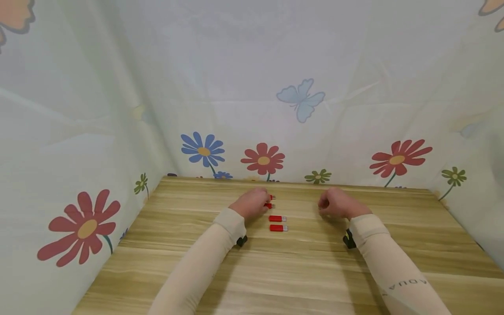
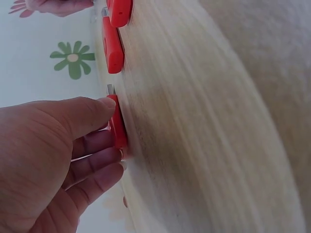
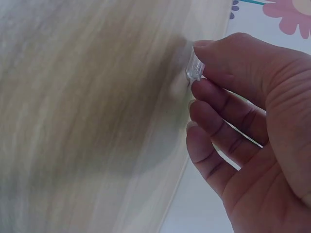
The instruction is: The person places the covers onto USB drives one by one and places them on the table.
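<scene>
My left hand [image 1: 253, 203] pinches a red USB stick [image 2: 117, 127] between thumb and fingers, low over the wooden table. Its metal plug [image 2: 111, 89] is bare and points away from the palm. Another red USB stick [image 2: 112, 51] with its plug uncovered lies close by. Two more red USB sticks, one farther [image 1: 275, 218] and one nearer [image 1: 277, 228], lie side by side with clear caps over their ends. To the right, my right hand [image 1: 339, 204] holds a small clear cap [image 3: 195, 67] between thumb and forefinger, its other fingers loosely bent.
The wood-grain table [image 1: 275, 280] reaches back to a white curtain [image 1: 244, 87] printed with flowers and a butterfly. The same cloth hangs along both sides. Small dark wrist cameras, left [image 1: 242, 240] and right [image 1: 348, 239], sit under the sleeves.
</scene>
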A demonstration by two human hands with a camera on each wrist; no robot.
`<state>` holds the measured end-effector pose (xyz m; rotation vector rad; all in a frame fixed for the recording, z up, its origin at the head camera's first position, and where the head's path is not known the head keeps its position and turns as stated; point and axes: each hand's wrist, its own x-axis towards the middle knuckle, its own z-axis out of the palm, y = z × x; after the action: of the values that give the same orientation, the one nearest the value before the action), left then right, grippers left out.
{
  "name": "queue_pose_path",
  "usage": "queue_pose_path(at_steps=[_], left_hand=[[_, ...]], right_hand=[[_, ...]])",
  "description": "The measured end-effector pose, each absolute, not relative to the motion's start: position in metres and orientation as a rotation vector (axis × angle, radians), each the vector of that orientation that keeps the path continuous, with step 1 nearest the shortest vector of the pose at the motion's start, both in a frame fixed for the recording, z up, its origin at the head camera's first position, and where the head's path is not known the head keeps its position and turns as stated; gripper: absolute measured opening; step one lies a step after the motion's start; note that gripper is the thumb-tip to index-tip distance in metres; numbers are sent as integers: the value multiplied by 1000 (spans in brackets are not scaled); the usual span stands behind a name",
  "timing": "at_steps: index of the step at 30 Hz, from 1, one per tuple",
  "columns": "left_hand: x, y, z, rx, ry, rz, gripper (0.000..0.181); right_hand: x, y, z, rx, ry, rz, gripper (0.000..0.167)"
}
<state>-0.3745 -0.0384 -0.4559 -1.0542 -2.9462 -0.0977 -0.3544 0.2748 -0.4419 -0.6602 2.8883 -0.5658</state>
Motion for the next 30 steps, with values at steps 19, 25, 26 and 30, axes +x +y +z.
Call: queue_pose_path(at_steps=[19,25,26,30], left_hand=[[-381,-34,-460,-1107,-2912,-58,16],[-381,-30,-458,-1088,-2925,-13,14],[-381,-29,-459,-1084,-2924,-7,14],[-380,-28,-459,-1069,-2928,-29,12]], right_hand=[[-353,279,-444,-702,2899,-561,12],[-352,277,-443,-729,2923,-531,13],[-352,276,-443,-725,2925,-530,14],[-352,275,-444,-719,2931,-517,15]])
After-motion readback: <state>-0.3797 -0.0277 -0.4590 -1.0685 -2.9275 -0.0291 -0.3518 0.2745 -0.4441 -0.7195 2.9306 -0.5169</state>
